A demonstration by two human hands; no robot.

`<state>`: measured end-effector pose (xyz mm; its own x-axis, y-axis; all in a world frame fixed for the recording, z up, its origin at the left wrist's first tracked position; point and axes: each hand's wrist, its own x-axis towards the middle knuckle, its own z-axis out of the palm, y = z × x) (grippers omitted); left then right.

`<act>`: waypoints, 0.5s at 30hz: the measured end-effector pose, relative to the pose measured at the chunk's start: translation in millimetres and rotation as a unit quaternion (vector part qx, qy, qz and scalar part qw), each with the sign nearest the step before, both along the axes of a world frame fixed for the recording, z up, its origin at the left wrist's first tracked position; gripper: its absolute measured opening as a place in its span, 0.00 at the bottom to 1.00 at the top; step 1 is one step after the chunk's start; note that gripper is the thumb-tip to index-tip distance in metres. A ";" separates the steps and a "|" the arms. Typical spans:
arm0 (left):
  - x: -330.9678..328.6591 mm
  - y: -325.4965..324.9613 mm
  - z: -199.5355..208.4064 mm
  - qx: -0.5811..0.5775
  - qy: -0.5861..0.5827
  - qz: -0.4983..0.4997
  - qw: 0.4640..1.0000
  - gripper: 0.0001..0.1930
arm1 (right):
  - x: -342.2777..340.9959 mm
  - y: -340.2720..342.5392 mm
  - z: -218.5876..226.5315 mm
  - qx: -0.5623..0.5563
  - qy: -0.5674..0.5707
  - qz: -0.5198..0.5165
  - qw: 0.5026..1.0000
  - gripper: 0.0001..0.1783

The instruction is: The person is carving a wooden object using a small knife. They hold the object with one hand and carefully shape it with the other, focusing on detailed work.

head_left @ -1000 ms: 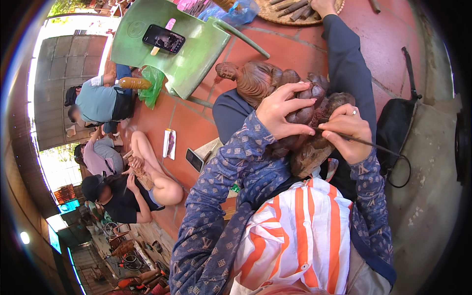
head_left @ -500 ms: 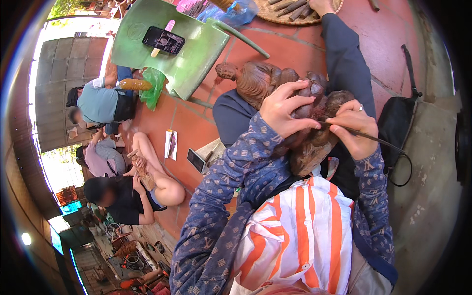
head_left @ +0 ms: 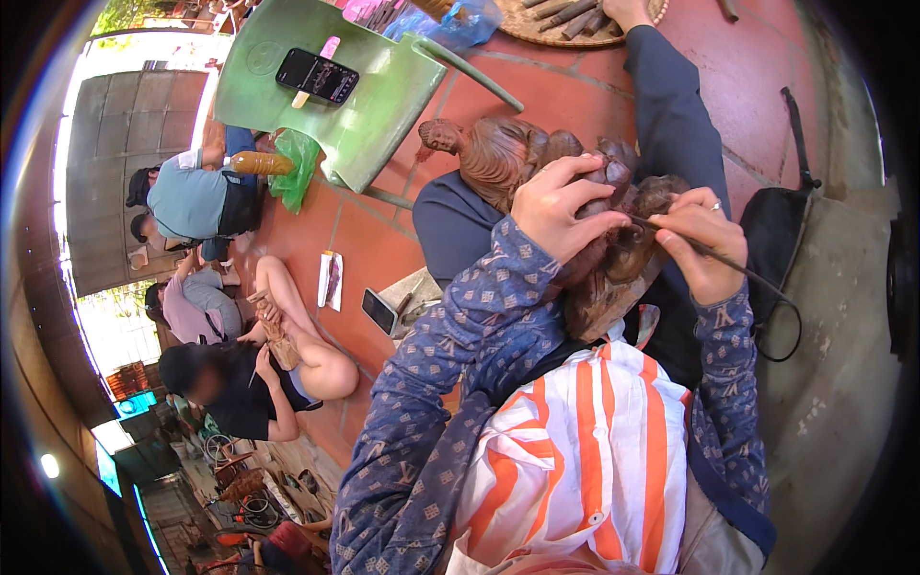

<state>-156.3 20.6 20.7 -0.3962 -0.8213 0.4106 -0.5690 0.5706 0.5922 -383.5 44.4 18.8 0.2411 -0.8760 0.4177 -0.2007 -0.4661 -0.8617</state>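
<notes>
A dark brown carved wooden statue lies across my lap, its small head toward the left and its rougher base near my shirt. My left hand holds the statue from its left side, fingers curled over the rounded carving and thumb beside the tool's tip. Between the thumb and fingers of my right hand is a slender dark rod-like carving tool. Its tip meets the wood close to my left thumb. The fingers hide part of the carving, and I cannot make out the tip's shape.
At the upper left, a green plastic chair bears a phone. A woven tray with several sticks lies beyond my knees. Another phone sits left of my leg. A black bag rests at right. Co-workers sit at left, one holding a carving.
My right hand has shifted slightly to the right with the tool. My left thumb has moved up a little on the statue. The nearest co-worker's hands have moved around their carving.
</notes>
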 end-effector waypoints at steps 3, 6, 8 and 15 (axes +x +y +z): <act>4.6 -3.6 6.8 0.050 0.021 -0.041 0.998 0.25 | -1.0 1.8 2.6 0.018 -0.003 0.013 1.000 0.08; 15.2 -5.1 12.5 0.084 0.032 -0.091 0.992 0.28 | 12.6 4.7 5.4 0.003 0.052 0.051 0.997 0.07; 14.8 -3.8 14.4 0.074 0.036 -0.086 0.993 0.28 | 11.8 3.2 3.9 0.004 0.033 0.039 0.999 0.07; 9.6 -8.4 15.4 0.107 0.000 -0.057 0.993 0.28 | 1.0 1.1 4.6 0.020 0.002 0.019 1.000 0.09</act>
